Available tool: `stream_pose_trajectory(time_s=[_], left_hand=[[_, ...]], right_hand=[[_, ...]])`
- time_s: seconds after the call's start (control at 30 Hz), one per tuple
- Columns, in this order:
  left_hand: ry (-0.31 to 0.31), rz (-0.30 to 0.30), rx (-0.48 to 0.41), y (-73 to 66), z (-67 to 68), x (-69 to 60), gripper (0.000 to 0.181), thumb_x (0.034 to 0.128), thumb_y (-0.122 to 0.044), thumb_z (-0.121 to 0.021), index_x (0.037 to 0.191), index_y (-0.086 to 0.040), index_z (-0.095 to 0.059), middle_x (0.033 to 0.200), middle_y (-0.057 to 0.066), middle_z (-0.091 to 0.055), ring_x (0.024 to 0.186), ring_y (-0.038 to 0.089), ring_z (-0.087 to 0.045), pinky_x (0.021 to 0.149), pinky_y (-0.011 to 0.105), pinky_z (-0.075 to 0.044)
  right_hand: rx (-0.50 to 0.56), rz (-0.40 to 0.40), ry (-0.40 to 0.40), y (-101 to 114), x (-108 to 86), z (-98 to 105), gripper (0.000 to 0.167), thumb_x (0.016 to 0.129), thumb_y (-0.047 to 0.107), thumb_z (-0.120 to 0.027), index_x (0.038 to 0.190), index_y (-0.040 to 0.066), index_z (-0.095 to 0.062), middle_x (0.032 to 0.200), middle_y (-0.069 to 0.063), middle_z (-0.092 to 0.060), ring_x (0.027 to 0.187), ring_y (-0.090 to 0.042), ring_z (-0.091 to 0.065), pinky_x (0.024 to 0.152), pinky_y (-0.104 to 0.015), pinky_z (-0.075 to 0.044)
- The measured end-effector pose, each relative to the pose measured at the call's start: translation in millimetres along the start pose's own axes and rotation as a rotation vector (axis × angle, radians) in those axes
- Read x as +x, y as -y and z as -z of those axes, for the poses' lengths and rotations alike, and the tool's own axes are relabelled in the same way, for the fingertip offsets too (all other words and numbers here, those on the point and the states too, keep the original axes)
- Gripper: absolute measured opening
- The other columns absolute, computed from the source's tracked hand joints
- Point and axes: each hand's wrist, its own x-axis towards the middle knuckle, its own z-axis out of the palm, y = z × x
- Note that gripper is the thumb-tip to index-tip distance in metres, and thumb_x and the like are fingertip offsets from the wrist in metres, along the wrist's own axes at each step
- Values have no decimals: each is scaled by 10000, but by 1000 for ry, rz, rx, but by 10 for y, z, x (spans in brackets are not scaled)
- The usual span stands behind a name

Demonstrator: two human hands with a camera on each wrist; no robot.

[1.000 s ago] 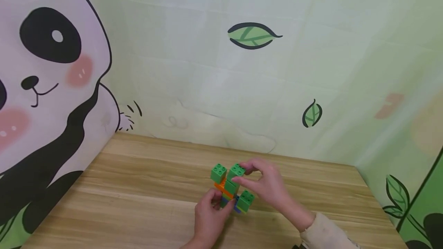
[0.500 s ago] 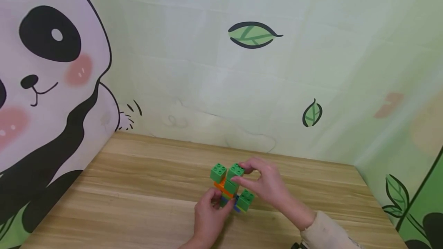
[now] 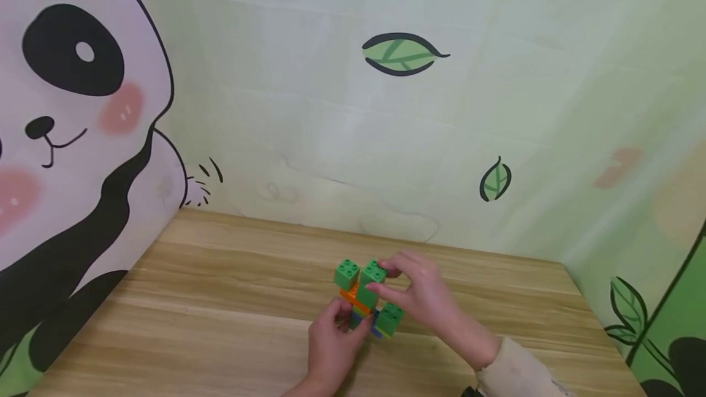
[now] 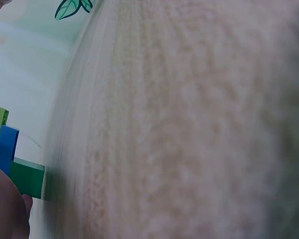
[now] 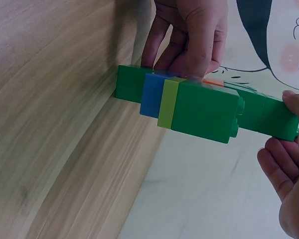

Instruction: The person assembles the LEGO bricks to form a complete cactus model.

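Observation:
A toy building-block model stands on the table in front of me. My left hand (image 3: 333, 345) grips its lower part. My right hand (image 3: 425, 290) pinches the green block (image 3: 372, 274) at the top of the middle column, thumb on one side and fingers on the other. An orange plate (image 3: 353, 300) lies under that column, with another green block (image 3: 346, 275) at its far left end. Lower right sits a third green block (image 3: 390, 318). In the right wrist view a lime plate (image 5: 168, 102), a blue block (image 5: 152, 94) and a green base block (image 5: 131, 82) show below it.
The wooden table (image 3: 231, 299) runs back to a pale cloth backdrop (image 3: 298, 109) printed with leaves. A large printed panda (image 3: 72, 115) covers the left side wall. A beige sleeve (image 3: 518, 369) covers the right forearm.
The pinched green block now sits flush on the green block beneath it; a visible step between them has closed. Both hands keep their holds. The head view has shifted slightly.

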Motion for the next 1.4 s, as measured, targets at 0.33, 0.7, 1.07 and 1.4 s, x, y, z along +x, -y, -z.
stream_pose_trajectory(time_s=[0.33,0.7,1.07,1.4], left_hand=[[-35,-10,-3,8,-1,6,277,818,-165,-941,932,-139,-689,949,-20,-745,978,184,-733,876,345,-658],[-8,-11,8,10,12,3,292,832,-188,-940,961,-123,-687,981,4,-746,1015,209,-741,891,359,-659],[42,25,-7,-22,101,-57,314,848,-209,-931,1077,-90,-752,1101,77,-784,1084,287,-741,906,354,-652],[103,51,-37,-10,234,-68,401,867,-262,-917,1178,-70,-754,1203,105,-774,1136,293,-737,959,407,-638]], right_hand=[[8,-49,25,41,11,-15,349,791,131,-961,1059,41,-758,961,-39,-767,843,-154,-725,744,-286,-656],[42,-151,40,39,-43,3,313,846,174,-928,1081,88,-740,1060,-32,-775,896,-151,-726,781,-325,-662],[47,-199,68,38,-56,43,383,872,178,-908,1214,90,-759,1026,25,-761,933,-148,-710,806,-382,-657],[91,-264,110,41,-195,134,477,880,130,-895,1313,50,-711,1183,-39,-786,1048,-225,-757,949,-459,-639]])
